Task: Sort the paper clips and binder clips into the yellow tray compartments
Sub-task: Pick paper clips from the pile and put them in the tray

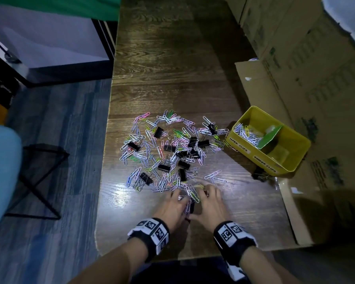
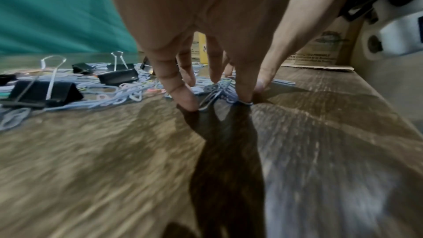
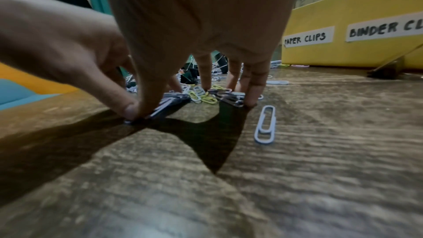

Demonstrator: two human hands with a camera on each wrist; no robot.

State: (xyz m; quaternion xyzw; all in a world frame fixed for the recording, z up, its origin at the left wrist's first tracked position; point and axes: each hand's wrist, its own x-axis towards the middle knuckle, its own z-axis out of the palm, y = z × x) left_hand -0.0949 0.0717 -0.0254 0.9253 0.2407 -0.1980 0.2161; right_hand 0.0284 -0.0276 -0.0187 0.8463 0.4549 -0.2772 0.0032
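A mixed pile of coloured paper clips (image 1: pixel 172 148) and black binder clips (image 1: pixel 163 167) lies mid-table. At its near edge my left hand (image 1: pixel 178 196) and right hand (image 1: pixel 209 195) stand side by side, fingers pointing down. Between them is a small bunch of paper clips (image 1: pixel 192 194). In the left wrist view the left hand (image 2: pixel 215 100) presses its fingertips on the bunch (image 2: pixel 219 90). In the right wrist view the right hand (image 3: pixel 196 104) does the same, its thumb touching the left thumb. The yellow tray (image 1: pixel 244 148) at the right holds paper clips in its PAPER CLIPS compartment.
A green divider (image 1: pixel 270 136) splits the tray (image 3: pixel 343 55). One binder clip (image 1: pixel 258 175) lies on the table against the tray's front. A loose white paper clip (image 3: pixel 265 124) lies right of my right hand. Cardboard boxes (image 1: pixel 295 58) line the right side. The table's left edge drops to the floor.
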